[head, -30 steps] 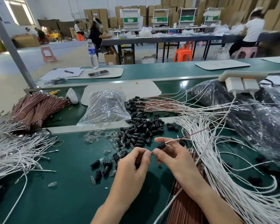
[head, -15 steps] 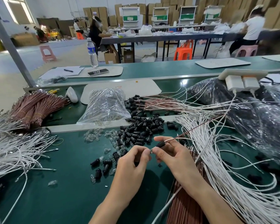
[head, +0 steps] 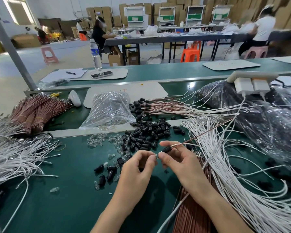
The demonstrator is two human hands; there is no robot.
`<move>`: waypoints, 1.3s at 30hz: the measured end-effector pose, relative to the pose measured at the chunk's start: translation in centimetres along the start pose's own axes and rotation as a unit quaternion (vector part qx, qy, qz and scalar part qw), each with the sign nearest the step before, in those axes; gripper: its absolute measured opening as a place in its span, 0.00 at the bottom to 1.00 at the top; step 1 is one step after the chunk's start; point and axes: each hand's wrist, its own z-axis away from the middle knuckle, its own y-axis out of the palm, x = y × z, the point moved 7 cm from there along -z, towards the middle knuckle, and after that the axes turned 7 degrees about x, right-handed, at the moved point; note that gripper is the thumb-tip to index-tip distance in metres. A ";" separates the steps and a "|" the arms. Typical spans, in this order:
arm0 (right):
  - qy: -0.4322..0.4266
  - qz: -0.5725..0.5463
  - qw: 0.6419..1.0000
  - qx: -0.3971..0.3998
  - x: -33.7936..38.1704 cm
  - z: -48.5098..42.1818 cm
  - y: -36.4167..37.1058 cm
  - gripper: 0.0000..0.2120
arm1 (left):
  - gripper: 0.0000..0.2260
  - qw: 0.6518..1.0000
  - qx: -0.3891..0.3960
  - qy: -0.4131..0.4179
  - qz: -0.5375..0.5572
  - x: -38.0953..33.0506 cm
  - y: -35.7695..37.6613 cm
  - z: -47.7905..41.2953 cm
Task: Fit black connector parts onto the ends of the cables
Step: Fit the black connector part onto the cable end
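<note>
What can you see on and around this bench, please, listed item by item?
Held connector: one, black, in right hand.
Held cable: one, brownish, trailing right from it.
Tip piece: one, pale, between the hands; kind unclear.
Loose connectors: many, black, bench centre.
Bulbs: many, clear, left of them.
Bag: one, clear, behind the bulbs.
White cables: two heaps, white, bench left and right.
Copper bundles: several, copper, far left.
Dark bags: black, far right; count unclear.
Power strip: one, white, above those bags.
Bottle: one, clear, rear bench.
Phone: one, dark, near the bottle.
Left hand: one, pinches the tip piece.
Right hand: one, grips the held connector.
</note>
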 end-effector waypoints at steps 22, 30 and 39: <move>0.031 -0.006 0.999 0.038 -0.4 0.0 0.4 0.08 | 0.05 0.999 -0.008 0.033 -0.013 -0.5 0.2 0.2; 0.038 -0.008 0.999 -0.006 -0.8 -0.1 -0.2 0.09 | 0.13 0.968 -0.053 0.066 -0.234 -1.4 -1.2 0.6; 0.070 -0.072 0.995 -0.011 -1.0 0.0 -0.5 0.08 | 0.15 0.883 0.031 -0.144 -0.446 2.6 -7.8 -3.0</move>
